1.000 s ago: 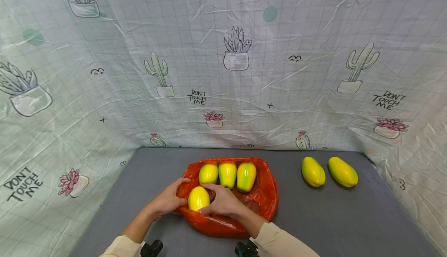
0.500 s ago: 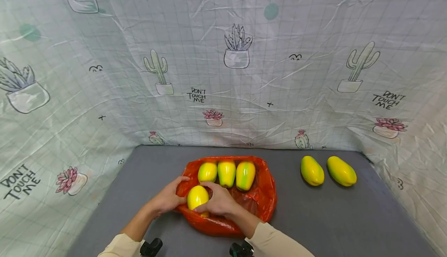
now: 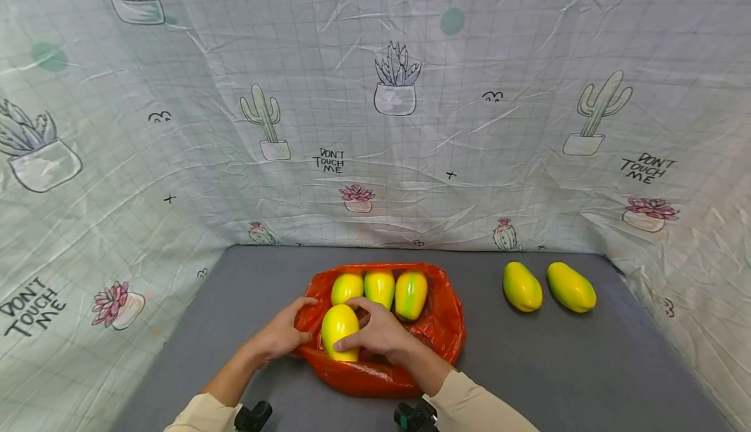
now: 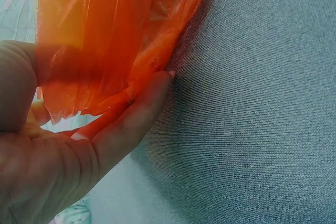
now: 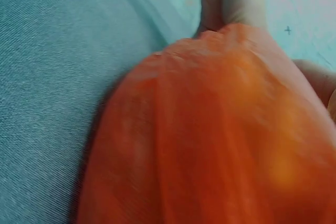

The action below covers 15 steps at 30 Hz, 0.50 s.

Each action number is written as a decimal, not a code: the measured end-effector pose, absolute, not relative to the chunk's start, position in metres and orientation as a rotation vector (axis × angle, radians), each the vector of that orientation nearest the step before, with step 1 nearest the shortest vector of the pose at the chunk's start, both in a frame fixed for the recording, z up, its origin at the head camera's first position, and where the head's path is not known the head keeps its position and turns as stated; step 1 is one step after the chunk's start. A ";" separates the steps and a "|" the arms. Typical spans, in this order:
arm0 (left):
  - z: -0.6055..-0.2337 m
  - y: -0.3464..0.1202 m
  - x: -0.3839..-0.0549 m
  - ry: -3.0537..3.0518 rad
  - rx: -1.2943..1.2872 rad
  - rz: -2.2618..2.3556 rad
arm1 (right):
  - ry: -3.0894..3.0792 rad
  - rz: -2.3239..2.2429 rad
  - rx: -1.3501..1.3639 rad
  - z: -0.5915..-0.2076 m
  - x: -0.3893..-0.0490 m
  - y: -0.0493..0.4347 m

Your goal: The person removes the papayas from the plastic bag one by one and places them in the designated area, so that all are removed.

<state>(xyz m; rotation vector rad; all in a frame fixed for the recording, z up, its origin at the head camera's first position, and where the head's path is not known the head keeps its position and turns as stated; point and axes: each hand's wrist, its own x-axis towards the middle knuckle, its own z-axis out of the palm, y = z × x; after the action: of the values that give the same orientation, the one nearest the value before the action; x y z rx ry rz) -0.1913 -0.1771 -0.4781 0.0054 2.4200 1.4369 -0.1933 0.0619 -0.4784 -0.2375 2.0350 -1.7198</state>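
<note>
An orange-red plastic bag (image 3: 452,334) lies with its mouth wide open at the middle of the table. My left hand (image 3: 283,334) holds its left rim, and in the left wrist view that hand's (image 4: 79,150) fingers lie along the outside of the film. The right hand (image 3: 381,334) reaches over the bag and grips a glossy yellow mango (image 3: 337,324), thumb across its front. The mango leans at the bag's left front, its lower end hidden behind the front rim. Behind it, a mango (image 3: 347,287), another mango (image 3: 379,288) and a green-striped mango (image 3: 411,295) stand in a row inside.
On the right of the grey table (image 3: 528,367) lie two more mangoes, the nearer mango (image 3: 522,287) and the outer mango (image 3: 572,287). A cloth (image 3: 446,126) with printed cactus pots hangs behind the table and at both sides.
The right hand has drawn the gripped mango slightly up and to the right, and more of its body shows. My left hand stays at the bag's left rim.
</note>
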 end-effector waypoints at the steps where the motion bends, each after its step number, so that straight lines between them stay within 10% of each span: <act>1: -0.478 -0.177 -0.191 2.428 0.012 1.429 | 2.016 -1.730 -0.232 -0.477 -0.194 0.064; 15: -0.478 -0.176 -0.190 2.420 -0.008 1.432 | 1.969 -1.778 -0.239 -0.452 -0.196 0.093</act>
<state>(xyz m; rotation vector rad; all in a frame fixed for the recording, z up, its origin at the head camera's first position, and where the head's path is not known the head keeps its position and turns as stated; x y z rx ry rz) -0.1902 -0.1758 -0.4779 -0.0083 2.4205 1.4316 -0.1965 0.0925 -0.4517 -0.2392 1.9689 -1.7782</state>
